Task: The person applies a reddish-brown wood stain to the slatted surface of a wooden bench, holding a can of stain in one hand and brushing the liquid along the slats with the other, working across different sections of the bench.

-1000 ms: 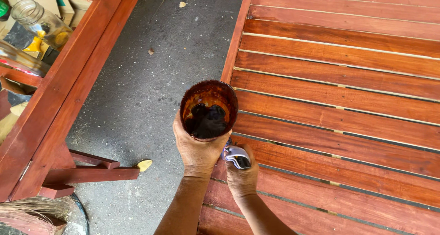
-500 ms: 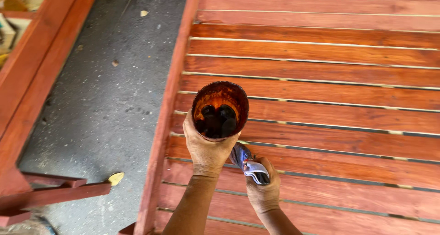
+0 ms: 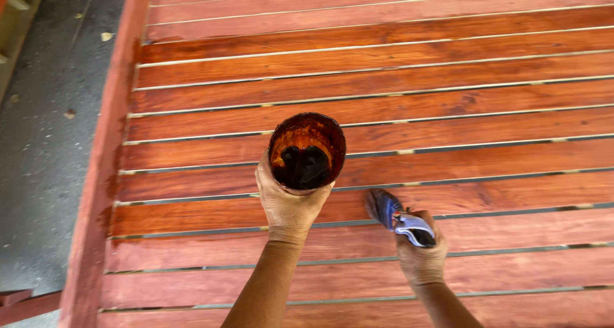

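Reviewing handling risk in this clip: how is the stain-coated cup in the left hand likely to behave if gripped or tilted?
The cup looks wet and glossy with stain, so probably slippery in the left hand. Dark liquid pools inside, so tilting likely spills it onto the slats. It seems fairly light, since one hand holds it.

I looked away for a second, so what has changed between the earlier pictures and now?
The right hand has swung its blue rag out to the right, away from the cup, down onto a red slat. The view has shifted right, so the grey floor is now only a strip at the left. The left hand still holds the stain cup upright over the slats.
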